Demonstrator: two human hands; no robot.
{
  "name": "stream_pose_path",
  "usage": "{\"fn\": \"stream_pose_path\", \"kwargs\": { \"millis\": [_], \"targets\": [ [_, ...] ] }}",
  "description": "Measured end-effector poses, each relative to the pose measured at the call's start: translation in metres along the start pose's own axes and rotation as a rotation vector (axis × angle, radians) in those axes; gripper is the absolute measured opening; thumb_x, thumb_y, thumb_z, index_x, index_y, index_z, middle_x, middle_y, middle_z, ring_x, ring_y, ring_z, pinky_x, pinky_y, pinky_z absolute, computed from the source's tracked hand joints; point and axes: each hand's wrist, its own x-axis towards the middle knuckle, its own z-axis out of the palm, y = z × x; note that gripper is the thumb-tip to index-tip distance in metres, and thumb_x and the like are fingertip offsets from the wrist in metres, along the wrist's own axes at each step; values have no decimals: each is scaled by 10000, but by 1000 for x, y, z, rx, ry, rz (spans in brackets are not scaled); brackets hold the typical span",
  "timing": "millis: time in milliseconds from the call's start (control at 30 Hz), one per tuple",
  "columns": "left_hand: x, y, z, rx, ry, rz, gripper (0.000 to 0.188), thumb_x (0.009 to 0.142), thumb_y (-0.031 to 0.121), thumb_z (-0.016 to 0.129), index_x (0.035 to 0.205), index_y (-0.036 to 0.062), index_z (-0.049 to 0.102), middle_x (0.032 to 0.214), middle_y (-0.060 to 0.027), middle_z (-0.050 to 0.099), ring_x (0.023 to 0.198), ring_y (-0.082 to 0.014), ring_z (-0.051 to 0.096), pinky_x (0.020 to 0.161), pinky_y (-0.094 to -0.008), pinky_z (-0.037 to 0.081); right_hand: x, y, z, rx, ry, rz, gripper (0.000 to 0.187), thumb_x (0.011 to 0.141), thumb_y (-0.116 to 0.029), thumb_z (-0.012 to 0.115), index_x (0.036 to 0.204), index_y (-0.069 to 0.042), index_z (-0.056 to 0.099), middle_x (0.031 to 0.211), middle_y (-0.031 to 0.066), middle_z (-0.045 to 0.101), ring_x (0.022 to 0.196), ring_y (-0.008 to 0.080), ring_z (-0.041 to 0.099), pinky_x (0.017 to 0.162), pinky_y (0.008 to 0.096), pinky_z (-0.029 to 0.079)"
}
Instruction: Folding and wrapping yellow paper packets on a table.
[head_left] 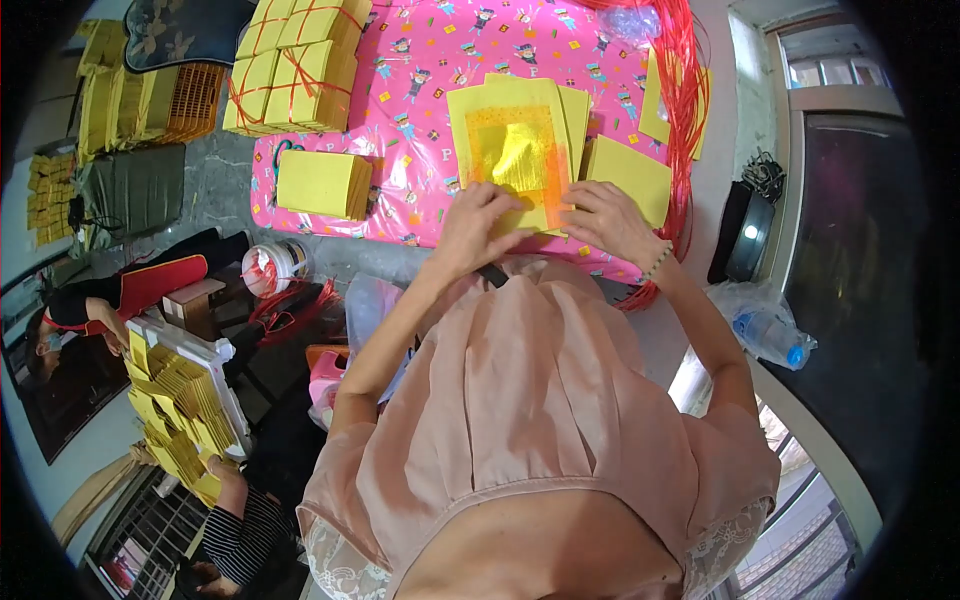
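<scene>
A yellow paper sheet [548,104] with an orange-printed square and shiny gold foil in its middle lies on top of other yellow sheets [576,120] at the near edge of the pink table. My left hand [478,226] rests on the sheet's lower left part, its fingertips on the paper and its thumb apart. At the lower right edge, my right hand [608,218] touches the paper with its fingers stretched out. A beaded bracelet [658,260] circles my right wrist. A stack of plain yellow paper [632,178] lies just beyond my right hand.
Red-tied yellow paper bundles [300,70] and a smaller yellow stack [318,184] stand on the pink tablecloth [410,190] to the left. Red strings [680,110] hang over its right side. A white bucket [276,268] stands on the floor. Two other people handle yellow paper at lower left.
</scene>
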Motion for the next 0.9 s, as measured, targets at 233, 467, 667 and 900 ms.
{"fn": "stream_pose_path", "kwargs": {
  "millis": [233, 467, 667, 900],
  "targets": [
    [-1, -4, 16, 111, -87, -3, 441, 719, 307, 836, 1073, 105, 667, 1064, -93, 563, 986, -303, 516, 862, -414, 456, 1, 1, 4, 202, -29, 83, 141, 844, -191, 720, 889, -64, 679, 892, 50, 647, 885, 247, 615, 768, 385, 501],
    [2, -4, 13, 93, -92, -33, 419, 720, 295, 834, 1051, 95, 672, 1065, -94, 570, 983, -306, 519, 862, -413, 460, 8, 6, -2, 383, -68, 216, 134, 874, -171, 682, 860, -38, 683, 859, 78, 634, 857, 281, 597, 765, 395, 499],
    [5, -4, 11, 66, -110, -63, 391, 736, 304, 828, 1006, 67, 672, 1079, -113, 586, 1005, -328, 525, 876, -424, 463, 10, 9, -3, 425, -110, 256, 149, 872, -184, 681, 871, -35, 688, 846, 81, 629, 861, 288, 594, 777, 404, 495],
    [5, -6, 10, 40, -97, -55, 389, 730, 309, 826, 999, 73, 673, 1055, -104, 585, 987, -318, 523, 869, -424, 458, 13, 10, -3, 452, -91, 254, 153, 875, -181, 673, 849, -31, 686, 849, 83, 642, 869, 287, 601, 778, 404, 496]
  ]
}}
